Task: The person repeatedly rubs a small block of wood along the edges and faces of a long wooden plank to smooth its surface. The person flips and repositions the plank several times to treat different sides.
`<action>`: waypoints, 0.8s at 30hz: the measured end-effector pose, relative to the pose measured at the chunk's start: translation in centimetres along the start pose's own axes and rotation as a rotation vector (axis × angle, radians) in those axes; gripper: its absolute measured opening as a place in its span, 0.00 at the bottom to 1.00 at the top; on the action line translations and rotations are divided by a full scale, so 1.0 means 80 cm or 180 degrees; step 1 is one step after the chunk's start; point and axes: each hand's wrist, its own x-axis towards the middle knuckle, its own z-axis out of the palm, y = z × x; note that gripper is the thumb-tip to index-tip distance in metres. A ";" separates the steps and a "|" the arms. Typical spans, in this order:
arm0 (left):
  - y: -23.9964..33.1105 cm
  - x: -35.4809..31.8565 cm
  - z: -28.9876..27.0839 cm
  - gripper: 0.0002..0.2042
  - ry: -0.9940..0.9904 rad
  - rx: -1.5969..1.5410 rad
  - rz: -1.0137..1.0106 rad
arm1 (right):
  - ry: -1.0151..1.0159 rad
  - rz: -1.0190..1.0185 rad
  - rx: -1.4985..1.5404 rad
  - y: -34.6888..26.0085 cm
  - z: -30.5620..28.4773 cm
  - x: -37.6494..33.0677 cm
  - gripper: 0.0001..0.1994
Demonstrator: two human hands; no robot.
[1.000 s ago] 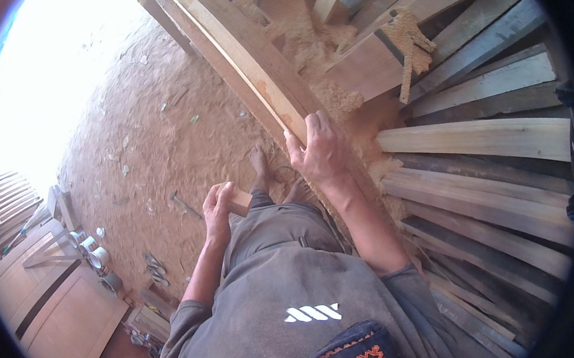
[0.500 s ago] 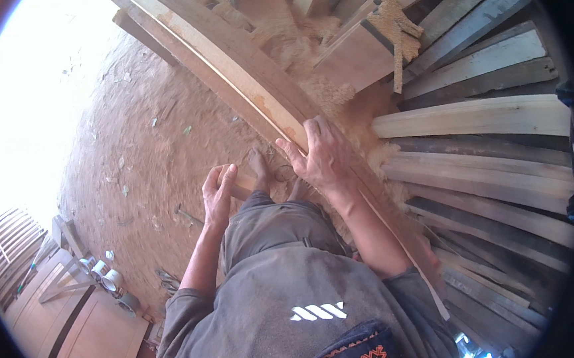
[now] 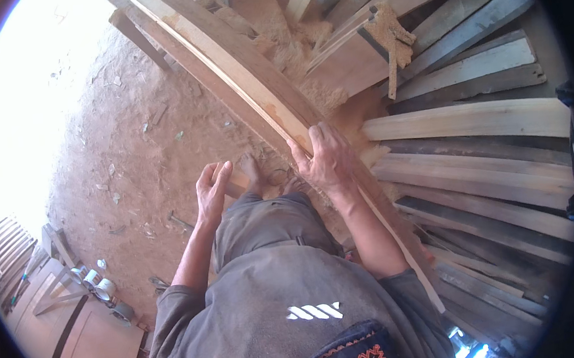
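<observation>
A long pale wooden plank [image 3: 243, 79] runs diagonally from the upper left down past my right side, lying along a darker timber. My right hand [image 3: 329, 156] rests over its near part, fingers curled across the top and thumb along the left edge. Lower and to the left, my left hand [image 3: 212, 189] is closed, its thumb opposite the bent fingers. A short flat piece of wood [image 3: 237, 182] shows just beyond the thumb and seems to be pinched there; its far end is near my bare foot [image 3: 250, 171].
Stacked boards [image 3: 469, 120] fan out on the right. Sawdust [image 3: 327, 91] heaps beside the plank, near a wooden block with a shavings-covered tool [image 3: 390, 42]. Tape rolls [image 3: 101, 285] and wooden panels [image 3: 99, 345] stand lower left. A hammer-like tool [image 3: 180, 220] lies on the dirt floor.
The whole view has shifted slightly left. My right hand keeps its place on the plank with its fingers a little more gathered, and my left hand holds nearly the same pose.
</observation>
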 end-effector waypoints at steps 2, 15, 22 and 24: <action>-0.002 0.000 0.001 0.20 -0.0026 -0.0123 0.0063 | -0.0026 -0.0021 -0.0109 -0.002 0.001 0.002 0.21; -0.067 -0.002 -0.008 0.20 0.0441 -0.0873 -0.0120 | -0.0448 0.0124 -0.0514 -0.011 0.007 0.012 0.23; -0.094 0.000 -0.016 0.19 0.0575 -0.0999 -0.0021 | -0.0755 0.0160 -0.0531 -0.004 0.000 0.011 0.22; -0.096 0.001 -0.017 0.19 0.0569 -0.1125 -0.0016 | -0.0612 0.0026 -0.0589 -0.004 0.001 0.011 0.21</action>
